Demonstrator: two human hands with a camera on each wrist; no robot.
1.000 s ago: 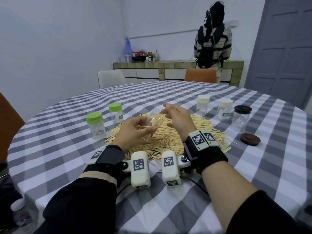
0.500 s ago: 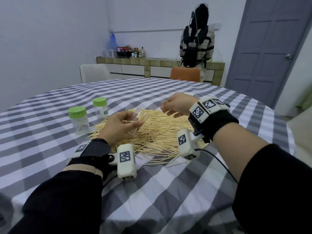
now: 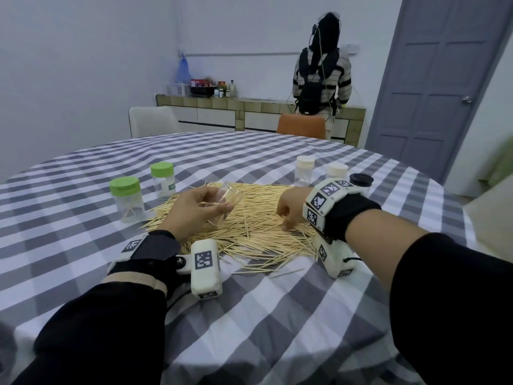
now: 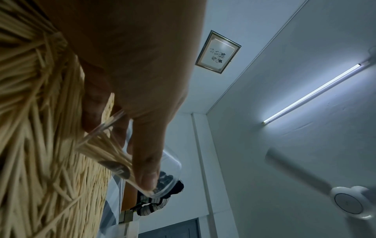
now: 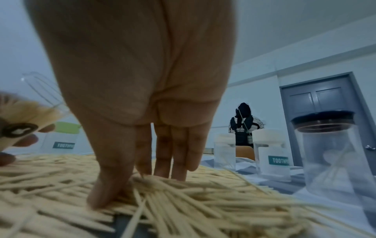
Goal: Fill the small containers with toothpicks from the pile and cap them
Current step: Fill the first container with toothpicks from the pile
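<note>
Green-capped containers [image 3: 126,200] are seen at the left of the checked worktop [image 3: 83,245], two of them, standing upright just beside the left edge of the toothpick pile [image 3: 249,232]; a few sticks can be made out in the nearer one.

Next to the right, a clear container [image 3: 226,201] is held above the pile by the left hand [image 3: 191,211], tilted with its open mouth toward the far right. The grip is a wrap of thumb and fingers round the container's wall. In the left wrist view a bundle of toothpicks is already seen lying inside it; how full it is cannot be judged.

Further right, the right hand [image 3: 291,208] is lowered onto the pile, its fingertips [image 5: 142,170] and thumb pressed into the sticks and drawn toward one another. Whether a bunch has yet been pinched cannot be told.

At the far right, two white-capped containers [image 3: 304,170] and a black-lidded jar [image 5: 329,153] stand just beyond the pile.

For this step, it is judged that sticks lying parallel should be gathered rather than crossed ones, so that a neat bunch is lifted. The bunch should be aligned with the container's axis before being fed in, and the mouth kept tilted upward so that nothing slides out.
</note>
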